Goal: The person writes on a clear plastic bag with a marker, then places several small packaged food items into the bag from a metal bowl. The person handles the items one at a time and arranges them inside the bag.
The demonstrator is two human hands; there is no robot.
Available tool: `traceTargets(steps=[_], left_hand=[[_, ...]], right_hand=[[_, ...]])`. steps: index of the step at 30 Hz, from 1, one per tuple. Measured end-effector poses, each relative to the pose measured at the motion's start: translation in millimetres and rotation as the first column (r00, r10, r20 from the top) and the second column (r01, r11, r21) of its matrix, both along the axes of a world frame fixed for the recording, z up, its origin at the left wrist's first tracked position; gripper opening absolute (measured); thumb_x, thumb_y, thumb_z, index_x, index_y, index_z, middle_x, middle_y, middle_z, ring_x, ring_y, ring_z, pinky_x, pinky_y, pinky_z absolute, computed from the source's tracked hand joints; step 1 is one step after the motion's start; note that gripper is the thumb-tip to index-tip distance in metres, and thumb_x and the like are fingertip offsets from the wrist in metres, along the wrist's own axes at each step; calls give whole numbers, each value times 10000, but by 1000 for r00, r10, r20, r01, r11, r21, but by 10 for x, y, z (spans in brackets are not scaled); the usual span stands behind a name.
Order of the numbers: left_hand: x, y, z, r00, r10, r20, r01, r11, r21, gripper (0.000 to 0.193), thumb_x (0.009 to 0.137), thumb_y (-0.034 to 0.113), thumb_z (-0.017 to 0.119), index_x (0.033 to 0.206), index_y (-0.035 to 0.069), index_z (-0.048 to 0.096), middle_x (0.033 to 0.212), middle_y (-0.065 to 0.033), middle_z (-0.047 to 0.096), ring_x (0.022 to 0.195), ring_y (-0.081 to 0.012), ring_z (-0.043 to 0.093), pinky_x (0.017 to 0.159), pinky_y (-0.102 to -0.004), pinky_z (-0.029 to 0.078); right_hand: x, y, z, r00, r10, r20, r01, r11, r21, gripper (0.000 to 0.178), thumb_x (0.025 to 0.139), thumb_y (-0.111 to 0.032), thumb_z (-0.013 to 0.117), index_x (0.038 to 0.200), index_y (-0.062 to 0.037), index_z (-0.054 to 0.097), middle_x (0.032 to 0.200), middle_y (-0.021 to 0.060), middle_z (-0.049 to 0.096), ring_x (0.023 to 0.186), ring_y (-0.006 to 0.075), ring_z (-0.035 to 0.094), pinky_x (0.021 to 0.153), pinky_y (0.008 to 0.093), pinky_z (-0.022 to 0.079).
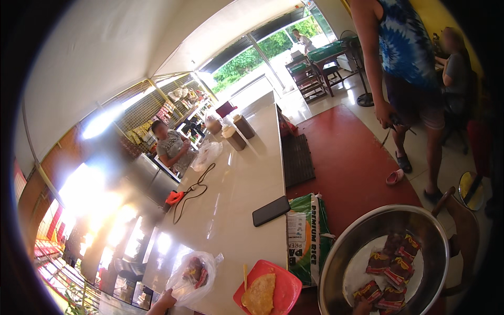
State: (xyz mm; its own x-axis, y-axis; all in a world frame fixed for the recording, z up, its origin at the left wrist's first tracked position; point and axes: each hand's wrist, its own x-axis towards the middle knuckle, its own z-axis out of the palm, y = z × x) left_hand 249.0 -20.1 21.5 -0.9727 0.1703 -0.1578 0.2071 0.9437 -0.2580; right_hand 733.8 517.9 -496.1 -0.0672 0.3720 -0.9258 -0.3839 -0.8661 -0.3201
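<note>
At the counter's near end, my left hand [165,301] is closed on the edge of a clear plastic bag [179,290]. Several small dark-red packets [195,273] show inside the bag. My right hand [362,306] reaches into a large steel basin [329,262], its fingers closed on one small packet [368,292] with dark contents and a red-and-yellow label. Similar packets [397,272] lie loosely heaped around it on the basin's bottom. Between my hands, a red plastic plate [287,280] holds a folded flat bread [260,295] and a yellow utensil handle [245,274].
A black phone [271,211] lies at the counter's [236,173] right edge. A green-and-white sack [303,236] stands between counter and basin. Farther along are an orange corded object [174,197] and sauce bottles [234,137]. One person [407,58] stands right; another [173,149] is left.
</note>
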Motion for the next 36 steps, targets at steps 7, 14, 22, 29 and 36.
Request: traceTargets(steps=[7, 14, 22, 29, 36], left_hand=[[-306, 43, -117, 996, 82, 46, -90, 972, 216, 700, 711, 116, 629, 1370, -16, 434, 1294, -275, 527, 1217, -368, 511, 998, -415, 432], [-1072, -172, -529, 933, -359, -19, 312, 783, 538, 799, 757, 68, 569, 1467, 107, 207, 1216, -231, 554, 1021, -278, 550, 869, -433, 479], [-1322, -157, -833, 706, -664, -247, 563, 314, 765, 878, 802, 53, 530, 1533, 184, 62, 1188, -201, 553, 907, -223, 570, 784, -443, 510], [-935, 198, -419, 711, -689, -141, 339, 159, 927, 821, 831, 97, 539, 1524, 158, 104, 1249, -203, 506, 966, -245, 553, 803, -436, 502], [-774, 210, -383, 654, -751, -93, 221, 72, 973, 770, 860, 140, 548, 1516, 132, 145, 1311, -205, 458, 1025, -267, 535, 822, -429, 495]], right_hand=[[438, -30, 674, 998, -27, -51, 28, 1000, 8, 291, 813, -283, 626, 1098, -229, 608, 1015, 12, 577, 971, 257, 557, 708, 482, 471], [720, -449, 2065, 952, -304, -31, 305, 943, 134, 323, 777, -283, 617, 1090, -203, 622, 1003, 20, 617, 960, 288, 603, 740, 512, 509], [608, -959, 3821, 877, -318, -362, 477, 674, 564, 341, 805, -218, 599, 1110, -66, 601, 975, 103, 681, 860, 292, 661, 731, 436, 550], [88, -1685, 5306, 887, -132, -442, 449, 461, 765, 313, 785, -172, 617, 1072, -51, 593, 950, 122, 665, 885, 284, 654, 784, 488, 547], [-540, -2128, 5794, 931, 119, -346, 260, 452, 853, 334, 758, -136, 634, 1086, -135, 572, 906, 15, 619, 839, 182, 640, 769, 385, 547]])
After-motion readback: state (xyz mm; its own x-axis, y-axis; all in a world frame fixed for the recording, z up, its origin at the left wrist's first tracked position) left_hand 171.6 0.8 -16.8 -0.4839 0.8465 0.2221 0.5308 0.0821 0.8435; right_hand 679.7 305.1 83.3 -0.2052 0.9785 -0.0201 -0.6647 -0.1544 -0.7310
